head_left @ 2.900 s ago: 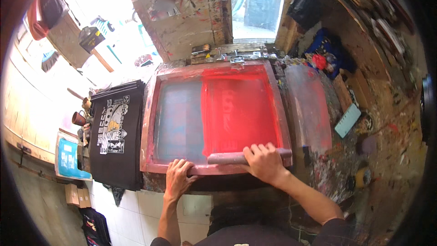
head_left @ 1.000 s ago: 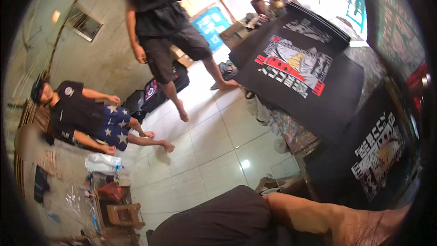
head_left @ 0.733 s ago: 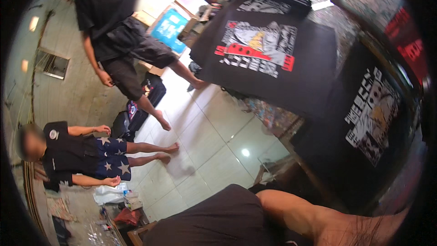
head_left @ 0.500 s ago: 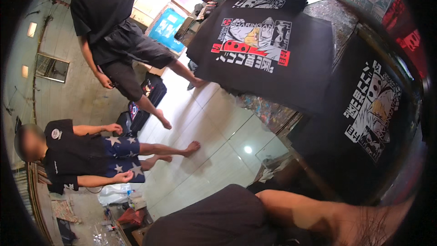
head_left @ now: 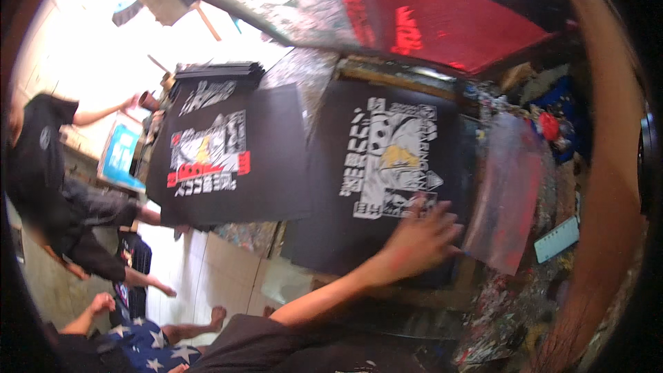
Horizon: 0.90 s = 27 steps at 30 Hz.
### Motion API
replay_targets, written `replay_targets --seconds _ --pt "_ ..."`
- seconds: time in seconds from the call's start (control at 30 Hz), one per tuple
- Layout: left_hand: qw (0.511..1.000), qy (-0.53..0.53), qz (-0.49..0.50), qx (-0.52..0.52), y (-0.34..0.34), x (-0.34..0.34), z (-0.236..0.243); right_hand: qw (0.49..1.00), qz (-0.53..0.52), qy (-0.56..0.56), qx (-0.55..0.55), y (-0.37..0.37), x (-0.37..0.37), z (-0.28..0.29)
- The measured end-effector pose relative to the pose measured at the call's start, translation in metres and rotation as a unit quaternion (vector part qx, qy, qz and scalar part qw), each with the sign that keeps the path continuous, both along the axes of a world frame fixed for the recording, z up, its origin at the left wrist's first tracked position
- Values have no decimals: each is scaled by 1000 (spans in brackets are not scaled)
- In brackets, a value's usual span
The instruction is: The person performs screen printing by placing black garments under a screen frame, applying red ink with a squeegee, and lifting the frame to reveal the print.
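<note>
Loosely splayed, empty left grip over printed black fabric; right grip out of view, can't tell.

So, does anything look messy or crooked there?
Yes. The bench on the right is splotched with colourful paint, so it looks messy. And the black piece with red in its print overlaps the dark stack crookedly, sticking out instead of lining up.

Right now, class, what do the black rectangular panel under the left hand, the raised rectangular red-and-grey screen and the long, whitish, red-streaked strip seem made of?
Black rectangular panel: likely matte fabric; it looks dull.
Red-and-grey screen: apparently smooth fine mesh; light seems to show through.
Red-streaked strip: perhaps satin plastic; it looks milky and faintly see-through, but blur leaves doubt.
</note>
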<state>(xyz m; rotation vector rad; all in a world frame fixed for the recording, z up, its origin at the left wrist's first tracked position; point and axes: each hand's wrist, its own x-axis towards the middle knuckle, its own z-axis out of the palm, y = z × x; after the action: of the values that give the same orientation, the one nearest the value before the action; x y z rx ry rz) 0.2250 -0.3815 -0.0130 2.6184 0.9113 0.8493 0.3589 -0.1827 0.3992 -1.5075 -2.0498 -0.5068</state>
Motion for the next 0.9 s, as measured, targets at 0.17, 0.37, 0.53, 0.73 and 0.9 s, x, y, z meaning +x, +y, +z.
replay_targets --seconds 0.17,0.37,0.53,0.73,0.9 --pt "988 -105 -6 -110 -6 -35 18 991 109 53 -50 54 -8 3" --pt "997 -48 -55 -18 -25 20 14 950 292 109 35 63 -16 -7" --pt "979 47 197 -33 31 -89 -2 981 126 100 -106 22 -13 3" --pt "971 194 119 -73 32 -116 2 973 194 114 -58 33 -9 -7" --pt "967 217 111 -73 37 -115 2 970 198 108 -85 47 -16 -2"
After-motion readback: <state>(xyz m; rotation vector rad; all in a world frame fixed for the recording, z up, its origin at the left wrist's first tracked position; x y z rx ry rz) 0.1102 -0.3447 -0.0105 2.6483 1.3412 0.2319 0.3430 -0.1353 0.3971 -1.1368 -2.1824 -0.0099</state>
